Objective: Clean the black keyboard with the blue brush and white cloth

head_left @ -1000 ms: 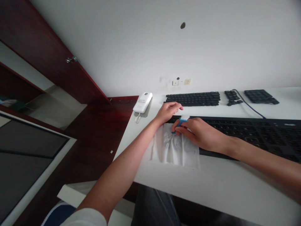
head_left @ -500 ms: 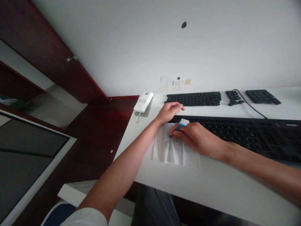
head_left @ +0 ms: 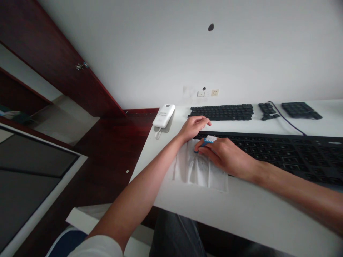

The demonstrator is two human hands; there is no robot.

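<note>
The right hand (head_left: 227,155) is closed around a small blue brush (head_left: 209,140), gripping it between the fingers and the thumb. This brush is over the left part of the black keyboard base (head_left: 281,150). Its white bristles point upward, and its lower blue end is above a white tissue (head_left: 203,175); if it touches the tissue, I cannot tell. The tissue, which is wrinkled, lies at the left end of the keyboard base and extends past its near edge.

The left hand (head_left: 194,125) is at the far left corner of the keyboard base, with fingers loosely bent. Its palm is hidden, so I cannot tell whether it holds something.

Behind the keyboard base there are three groups of dark keycaps: a long block (head_left: 222,112), a small group (head_left: 268,111) and a right block (head_left: 301,110). A thin cable (head_left: 286,124) runs to its far edge, and a white power bank (head_left: 164,116) lies beyond its left end.
</note>
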